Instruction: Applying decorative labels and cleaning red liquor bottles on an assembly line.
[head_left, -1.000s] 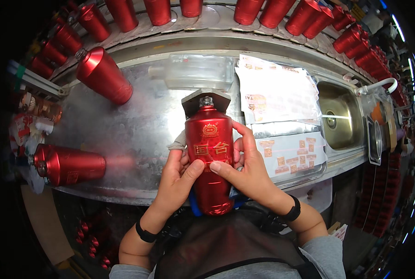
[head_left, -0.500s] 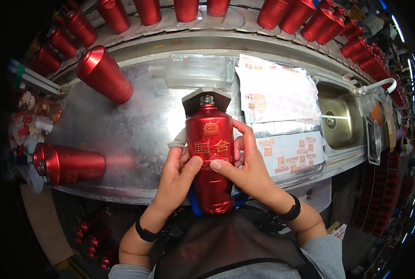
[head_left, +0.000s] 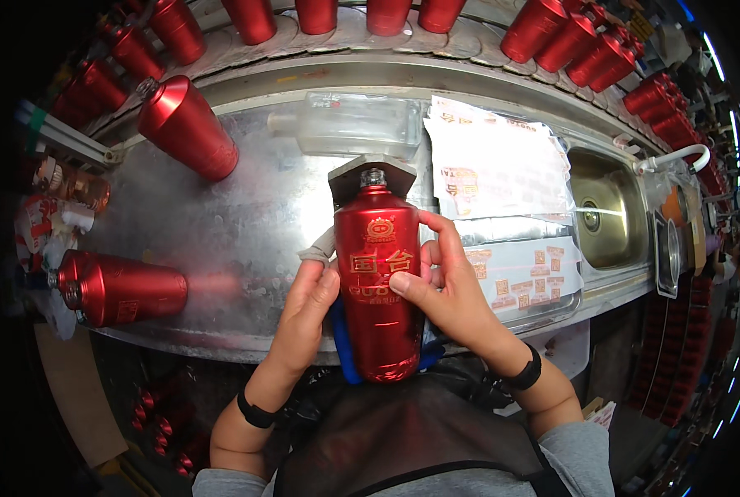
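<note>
A glossy red bottle (head_left: 377,335) with gold lettering lies on its back in front of me, its clear neck pointing away from me in the notch of a dark metal rest (head_left: 396,176). Blue padding (head_left: 345,348) shows on both sides of its base. My right hand (head_left: 453,294) grips the bottle's right side, its thumb pressed on the front beside the gold print. At the left side is my left hand (head_left: 305,311), its thumb upright and off the bottle's front. A crumpled grey cloth (head_left: 320,244) pokes out past its fingers, which are partly hidden.
One red bottle (head_left: 189,128) lies at the back left, two more (head_left: 130,290) at the left edge. Behind the rest is a clear bottle (head_left: 357,124). Printed sheets (head_left: 503,166) lie right, before a sink (head_left: 606,207) with a white tap (head_left: 685,156). Red bottles line a conveyor (head_left: 345,41).
My left thumb has lifted off the bottle's front and moved left, baring more gold print. My right thumb has shifted slightly right and up. Bottles on the conveyor have moved along.
</note>
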Tool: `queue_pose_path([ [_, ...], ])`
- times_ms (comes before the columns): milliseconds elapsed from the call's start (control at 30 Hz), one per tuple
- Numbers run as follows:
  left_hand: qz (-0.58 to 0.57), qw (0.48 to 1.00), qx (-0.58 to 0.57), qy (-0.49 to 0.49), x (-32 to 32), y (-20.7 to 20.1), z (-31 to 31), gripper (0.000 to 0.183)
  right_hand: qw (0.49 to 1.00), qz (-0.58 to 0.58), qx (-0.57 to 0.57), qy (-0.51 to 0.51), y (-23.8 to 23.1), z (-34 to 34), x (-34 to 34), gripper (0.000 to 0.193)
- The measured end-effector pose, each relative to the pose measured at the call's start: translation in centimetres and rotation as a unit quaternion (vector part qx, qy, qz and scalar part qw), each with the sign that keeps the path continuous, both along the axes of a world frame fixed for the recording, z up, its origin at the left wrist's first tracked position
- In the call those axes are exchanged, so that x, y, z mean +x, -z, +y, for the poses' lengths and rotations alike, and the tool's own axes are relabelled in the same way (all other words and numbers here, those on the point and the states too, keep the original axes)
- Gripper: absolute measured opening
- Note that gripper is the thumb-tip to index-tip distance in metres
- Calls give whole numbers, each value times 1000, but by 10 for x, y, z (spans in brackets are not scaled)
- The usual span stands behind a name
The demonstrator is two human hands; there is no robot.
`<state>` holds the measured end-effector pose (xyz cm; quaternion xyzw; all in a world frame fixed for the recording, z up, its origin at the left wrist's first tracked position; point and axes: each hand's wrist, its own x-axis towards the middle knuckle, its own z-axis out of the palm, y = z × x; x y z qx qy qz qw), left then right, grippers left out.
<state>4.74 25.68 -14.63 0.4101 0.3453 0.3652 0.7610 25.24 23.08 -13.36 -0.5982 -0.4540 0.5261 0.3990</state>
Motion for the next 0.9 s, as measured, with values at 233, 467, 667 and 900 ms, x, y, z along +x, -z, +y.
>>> queue_pose_path([
  [233,-7,1000,-3,1,2,-5,-1,58,1000,-16,7,13,5,1,-1,87],
  [467,23,1000,7,-21,10,-4,-3,65,1000,-28,2,10,1,1,-4,92],
  [667,33,999,-1,0,5,-3,-2,76,999,-47,-3,-16,-9,0,-5,99],
  [900,59,997,24,42,2,-8,-1,87,999,-15,-25,-42,-7,-2,5,102],
])
